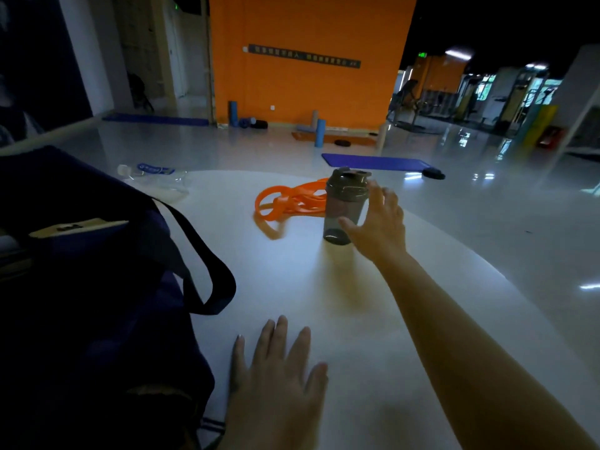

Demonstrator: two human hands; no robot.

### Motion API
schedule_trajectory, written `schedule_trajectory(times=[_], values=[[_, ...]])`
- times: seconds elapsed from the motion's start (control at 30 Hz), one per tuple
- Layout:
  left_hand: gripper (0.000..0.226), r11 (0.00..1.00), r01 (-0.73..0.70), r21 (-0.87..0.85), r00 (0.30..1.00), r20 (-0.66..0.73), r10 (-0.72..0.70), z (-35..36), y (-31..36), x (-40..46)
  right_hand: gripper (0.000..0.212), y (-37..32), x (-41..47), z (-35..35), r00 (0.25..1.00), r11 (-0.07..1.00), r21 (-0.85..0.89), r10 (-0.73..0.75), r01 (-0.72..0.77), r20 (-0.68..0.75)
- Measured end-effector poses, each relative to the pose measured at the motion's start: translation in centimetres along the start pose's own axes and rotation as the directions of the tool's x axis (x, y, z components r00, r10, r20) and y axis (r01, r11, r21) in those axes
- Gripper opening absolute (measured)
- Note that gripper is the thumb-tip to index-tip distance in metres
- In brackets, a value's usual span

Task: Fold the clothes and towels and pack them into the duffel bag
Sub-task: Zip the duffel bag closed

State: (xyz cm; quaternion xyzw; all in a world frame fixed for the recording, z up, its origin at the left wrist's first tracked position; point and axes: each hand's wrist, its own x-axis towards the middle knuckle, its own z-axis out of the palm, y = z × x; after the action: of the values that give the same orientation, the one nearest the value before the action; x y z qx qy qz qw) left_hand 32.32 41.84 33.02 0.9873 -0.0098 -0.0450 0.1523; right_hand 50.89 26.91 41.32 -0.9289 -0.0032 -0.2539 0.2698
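A dark navy duffel bag (97, 303) fills the left side of the white table (324, 287), its black strap (207, 264) looping onto the tabletop. Inside the bag's opening I see a tan flat item (78, 227). My left hand (276, 378) lies flat on the table beside the bag, fingers straight. My right hand (380, 222) reaches out with spread fingers around the right side of a grey shaker bottle (345, 206), thumb near its base; whether it touches the bottle is unclear. No loose clothes or towels show on the table.
Orange resistance bands (289, 203) lie tangled left of the shaker bottle. A clear plastic water bottle (152, 177) lies on its side at the table's far left. Beyond the table are a shiny floor, blue mats (373, 162), foam rollers and an orange wall.
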Motion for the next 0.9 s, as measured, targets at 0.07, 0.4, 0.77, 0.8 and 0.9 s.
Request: schedule_trajectory(times=[0.07, 0.4, 0.77, 0.8, 0.9], values=[[0.069, 0.999, -0.012, 0.036, 1.000, -0.010, 0.012, -0.1, 0.0, 0.3, 0.091, -0.6, 2.9, 1.5, 0.999, 0.999, -0.008, 0.034, -0.034, -0.030], [0.075, 0.997, -0.052, 0.059, 0.998, -0.030, 0.054, 0.6, -0.5, 0.8, 0.073, 1.1, 6.2, 4.1, 0.997, 0.997, 0.066, -0.043, 0.047, -0.063], [0.075, 0.993, -0.071, -0.090, 0.987, -0.154, 0.056, 0.5, -0.8, -0.3, 0.064, 1.4, -8.7, -6.9, 0.954, 0.921, 0.268, -0.241, 0.283, -0.177], [0.081, 0.982, -0.108, -0.156, 0.982, -0.170, 0.081, 0.3, -1.0, -0.6, 0.065, 1.3, -10.9, -8.3, 0.960, 0.913, 0.308, -0.227, 0.268, -0.161], [0.095, 0.866, -0.309, -0.394, 0.939, -0.270, 0.212, -0.7, -0.6, -2.3, 0.067, 1.0, -17.4, -12.4, 0.982, 0.861, 0.475, -0.140, 0.183, -0.125]])
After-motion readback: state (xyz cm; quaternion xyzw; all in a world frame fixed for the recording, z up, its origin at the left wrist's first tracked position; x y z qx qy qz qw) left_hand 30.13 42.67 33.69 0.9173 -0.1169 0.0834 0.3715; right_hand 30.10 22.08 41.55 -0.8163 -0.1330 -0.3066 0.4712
